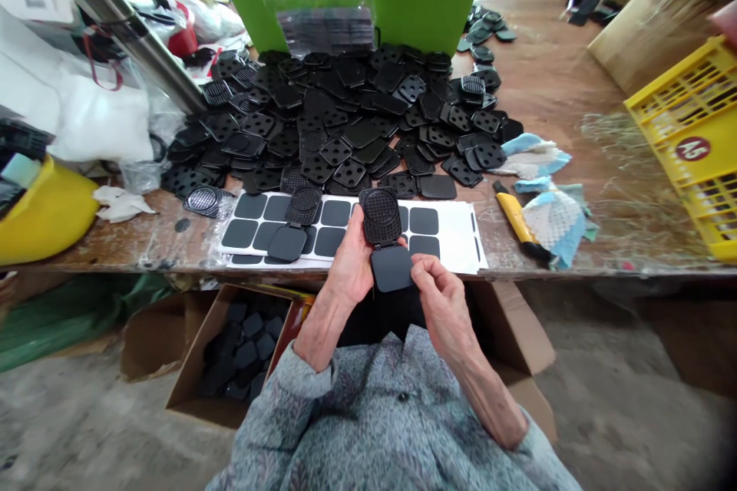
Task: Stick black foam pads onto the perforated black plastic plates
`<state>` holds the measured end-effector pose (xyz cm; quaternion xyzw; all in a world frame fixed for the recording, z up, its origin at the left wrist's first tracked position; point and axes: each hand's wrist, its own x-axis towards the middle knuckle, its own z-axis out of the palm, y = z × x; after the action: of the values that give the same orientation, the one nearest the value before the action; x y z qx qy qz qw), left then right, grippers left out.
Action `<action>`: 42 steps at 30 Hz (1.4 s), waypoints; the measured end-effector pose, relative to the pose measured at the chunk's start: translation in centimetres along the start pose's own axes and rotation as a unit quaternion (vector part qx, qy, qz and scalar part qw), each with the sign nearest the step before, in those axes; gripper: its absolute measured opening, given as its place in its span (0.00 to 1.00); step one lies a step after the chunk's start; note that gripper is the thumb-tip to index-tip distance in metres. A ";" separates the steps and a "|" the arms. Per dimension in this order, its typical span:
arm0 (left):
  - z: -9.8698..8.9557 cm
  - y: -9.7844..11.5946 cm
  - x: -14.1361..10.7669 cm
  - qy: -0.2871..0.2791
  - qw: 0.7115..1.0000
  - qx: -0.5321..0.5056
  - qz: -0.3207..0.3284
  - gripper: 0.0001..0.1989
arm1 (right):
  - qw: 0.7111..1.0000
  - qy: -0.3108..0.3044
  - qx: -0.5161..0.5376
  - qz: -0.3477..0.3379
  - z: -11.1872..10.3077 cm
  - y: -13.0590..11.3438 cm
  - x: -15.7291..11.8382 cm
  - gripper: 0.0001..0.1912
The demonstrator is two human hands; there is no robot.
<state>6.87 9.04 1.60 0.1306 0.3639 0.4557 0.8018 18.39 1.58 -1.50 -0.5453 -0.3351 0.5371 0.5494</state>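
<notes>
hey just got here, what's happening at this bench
A person holds an open black hinged piece in the left hand, while the right hand pinches the edge of its smooth flap. A similar open piece lies on the white sheets of dark rounded squares at the bench edge. A heap of black parts spreads behind, and a cardboard box below holds more dark pieces.

From my end I see my left hand (354, 265) at the table's (553, 96) front edge, palm turned up, thumb extended forward, fingers partly hidden. My right hand (441, 291) sits just beside it, thumb and forefinger bent together at the tips. Both wrists hang short of that edge, my bare forearms slanting inward.
</notes>
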 end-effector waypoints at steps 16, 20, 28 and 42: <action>0.0 0.0 0.0 0.003 1.000 -0.004 -0.004 0.24 | 0.998 -0.010 -0.052 -0.020 -0.1 0.0 0.3 0.08; -0.1 -0.1 0.2 0.007 0.999 0.000 -0.031 0.27 | 0.991 -0.019 -0.123 -0.052 0.0 -1.3 -0.5 0.09; -0.7 0.1 0.4 -0.018 0.999 0.026 -0.018 0.29 | 0.967 -0.005 -0.214 -0.139 -0.5 -3.6 -2.1 0.05; -0.2 -0.3 -0.2 0.001 1.000 0.002 -0.011 0.28 | 0.999 -0.016 -0.038 -0.003 0.0 -0.5 -0.8 0.09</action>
<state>6.82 8.73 1.38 0.1280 0.3672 0.4461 0.8061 18.32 0.87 -0.84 -0.5562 -0.3660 0.5308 0.5243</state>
